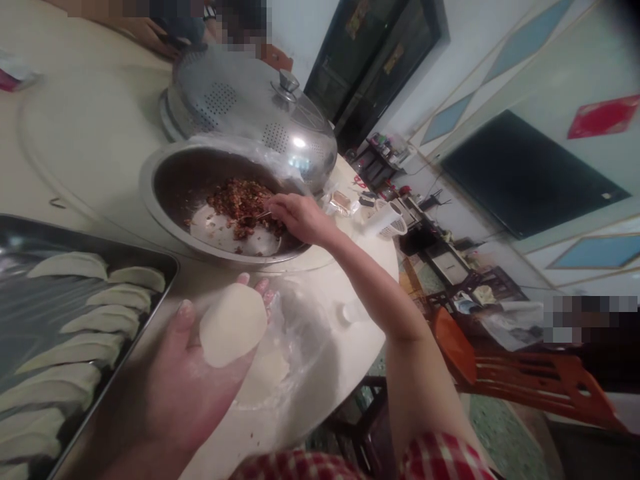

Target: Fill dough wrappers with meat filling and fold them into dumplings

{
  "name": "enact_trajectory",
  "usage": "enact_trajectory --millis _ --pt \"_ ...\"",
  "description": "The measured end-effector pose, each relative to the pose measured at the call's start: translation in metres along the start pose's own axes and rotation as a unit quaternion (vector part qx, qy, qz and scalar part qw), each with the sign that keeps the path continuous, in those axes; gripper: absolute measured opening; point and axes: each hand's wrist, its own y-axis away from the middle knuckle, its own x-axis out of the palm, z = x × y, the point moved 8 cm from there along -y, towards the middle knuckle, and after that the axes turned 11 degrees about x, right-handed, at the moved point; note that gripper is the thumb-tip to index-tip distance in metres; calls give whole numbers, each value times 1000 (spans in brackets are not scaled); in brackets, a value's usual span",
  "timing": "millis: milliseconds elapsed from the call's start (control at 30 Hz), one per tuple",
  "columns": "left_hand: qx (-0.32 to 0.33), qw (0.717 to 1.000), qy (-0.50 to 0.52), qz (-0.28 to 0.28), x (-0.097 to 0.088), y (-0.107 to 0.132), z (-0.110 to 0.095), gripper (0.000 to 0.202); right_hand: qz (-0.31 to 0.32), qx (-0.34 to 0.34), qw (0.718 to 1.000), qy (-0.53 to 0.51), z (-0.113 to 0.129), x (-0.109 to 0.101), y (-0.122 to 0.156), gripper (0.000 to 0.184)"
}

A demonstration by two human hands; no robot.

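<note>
On the palm of my left hand (200,373) lies a round, pale dumpling wrapper (234,325); the hand faces up with fingers stretched out beneath it. My right hand (300,215) reaches over the near right rim of a large metal bowl (150,193), its fingers closed round a thin metal utensil (254,217), probably a spoon, whose tip sits in the brown minced filling (245,200). More flat wrappers (265,373) rest in a clear plastic bag (305,333) right of my left hand. Several folded dumplings (103,320) line a metal tray (167,273) at left.
Behind the bowl stands a large perforated steel lid (250,107) with a knob. A white basket (395,223) is at the table's right edge. An orange wooden chair (540,380) stands to the right. People are partly visible at upper left and far right.
</note>
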Motion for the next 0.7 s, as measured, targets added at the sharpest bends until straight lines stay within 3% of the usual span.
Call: enact_trajectory --millis 133,233,300,433,533,633,700 --pt "20 998 -32 -53 -1 1 -2 68 18 -15 997 -72 4 1 6 22" --pt "21 997 -34 -66 1 1 -2 66 54 39 978 -198 -2 10 2 22" --pt "24 997 -31 -65 2 1 -2 64 83 112 949 -282 -10 22 -6 25" --pt "44 996 -42 -72 2 0 -4 63 135 264 852 -431 -20 50 -20 33" --pt "55 993 -49 -97 3 1 -6 60 153 290 806 -493 -18 55 -26 34" --pt "45 991 -40 -121 2 1 -5 59 137 287 778 -542 -19 47 -27 35" --pt "47 992 -36 -109 3 0 -7 59 116 282 765 -567 -23 37 -25 35"
